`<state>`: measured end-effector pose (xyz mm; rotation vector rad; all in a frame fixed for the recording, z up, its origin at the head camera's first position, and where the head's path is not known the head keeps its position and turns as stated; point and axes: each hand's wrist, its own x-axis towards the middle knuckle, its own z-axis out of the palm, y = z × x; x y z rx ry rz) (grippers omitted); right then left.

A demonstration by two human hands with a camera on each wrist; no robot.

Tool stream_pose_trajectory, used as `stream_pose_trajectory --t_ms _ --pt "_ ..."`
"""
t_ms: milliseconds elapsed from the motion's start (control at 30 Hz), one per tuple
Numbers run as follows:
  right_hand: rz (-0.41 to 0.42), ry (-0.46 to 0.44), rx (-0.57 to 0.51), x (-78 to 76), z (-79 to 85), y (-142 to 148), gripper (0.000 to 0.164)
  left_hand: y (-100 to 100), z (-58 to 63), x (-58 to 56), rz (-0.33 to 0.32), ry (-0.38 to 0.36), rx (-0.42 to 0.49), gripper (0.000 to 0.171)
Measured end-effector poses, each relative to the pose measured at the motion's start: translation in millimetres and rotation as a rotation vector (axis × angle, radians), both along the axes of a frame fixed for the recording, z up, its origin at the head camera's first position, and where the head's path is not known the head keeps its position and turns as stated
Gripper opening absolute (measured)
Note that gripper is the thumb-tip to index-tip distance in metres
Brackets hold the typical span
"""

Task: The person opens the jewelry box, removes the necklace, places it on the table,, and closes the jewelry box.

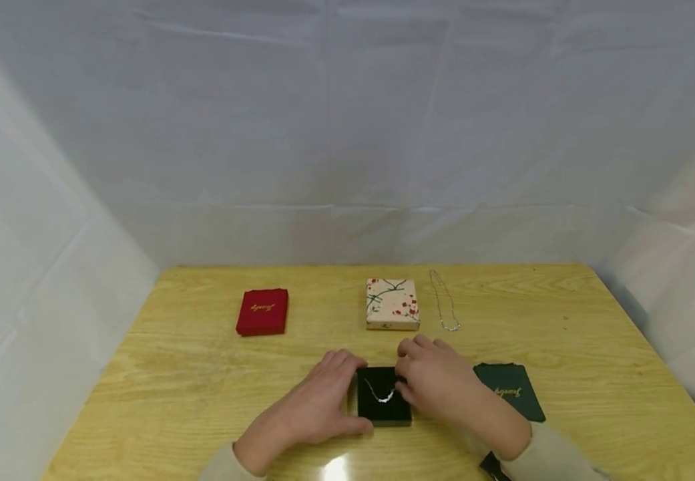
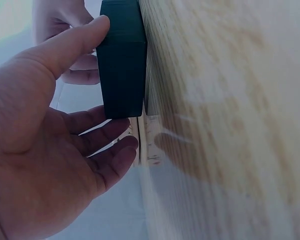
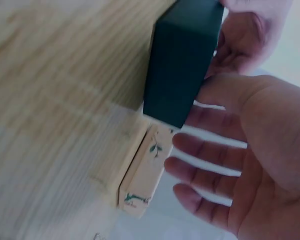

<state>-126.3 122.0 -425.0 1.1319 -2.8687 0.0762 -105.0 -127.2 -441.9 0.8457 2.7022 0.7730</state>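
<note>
A dark green jewelry box [image 1: 385,415] sits open on the table, lined in black, with a silver necklace [image 1: 386,399] on its lining. My left hand [image 1: 314,404] grips the box's left side, thumb at the near corner and fingers by the far one. Over the right edge, my right hand [image 1: 437,374] reaches in with bent fingers, its thumb beside the chain's right end. Whether it pinches the chain is hidden. In the left wrist view, the left thumb [image 2: 92,35] lies against the box's side [image 2: 122,75]. The right thumb [image 3: 225,92] reaches over the box's rim.
A green lid [image 1: 512,391] with gold lettering lies beyond my right wrist. Farther back are a floral box [image 1: 392,304], a second silver necklace [image 1: 446,304] and a red box [image 1: 263,312]. A dark object [image 1: 494,465] shows under the right sleeve. White sheeting surrounds the table.
</note>
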Motion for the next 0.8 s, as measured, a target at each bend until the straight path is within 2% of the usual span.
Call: stream_pose_trajectory --t_ms 100,267,600,800 --pt "-0.033 0.034 0.044 3.5 -1.5 -5.8 0.019 -0.5 0.5 -0.3 -0.004 0.003 0.007 0.085" --pt "-0.093 0.029 0.073 5.7 -4.2 -13.0 0.015 -0.8 1.1 -0.5 -0.007 0.005 0.008 0.085" --pt "-0.177 -0.059 0.006 2.9 -8.7 -17.8 0.007 0.1 2.6 -0.4 -0.005 -0.002 0.008 0.083" --pt "-0.171 -0.075 -0.045 1.8 -11.0 -17.2 0.008 0.2 2.6 1.3 0.001 0.004 0.002 0.084"
